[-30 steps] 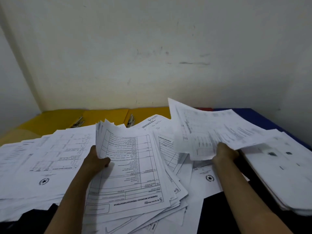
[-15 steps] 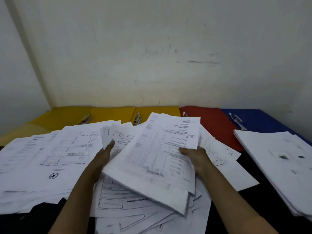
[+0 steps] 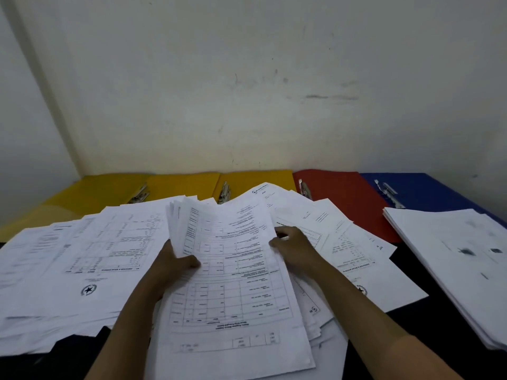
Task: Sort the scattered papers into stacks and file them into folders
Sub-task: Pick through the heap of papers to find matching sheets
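Note:
A thick middle stack of printed forms [image 3: 233, 286] lies on the dark table in front of me. My left hand [image 3: 175, 266] grips its left edge, thumb on top, and bends several sheets upward. My right hand [image 3: 295, 246] holds the stack's right edge with curled fingers. A wide spread of papers [image 3: 76, 259] covers the table to the left. Loose sheets [image 3: 354, 248] lie to the right of my right hand. A separate neat pile [image 3: 461, 259] sits at the far right.
Open folders line the wall: two yellow ones [image 3: 109, 190] [image 3: 258, 178], a red one [image 3: 345, 196] and a blue one [image 3: 428, 192], each with a metal clip. The dark table [image 3: 406, 322] shows between the piles. The wall stands close behind the folders.
My right hand carried a bundle of sheets from the right onto the middle stack. Both hands now hold the stack's sides. The red and blue folders came into view.

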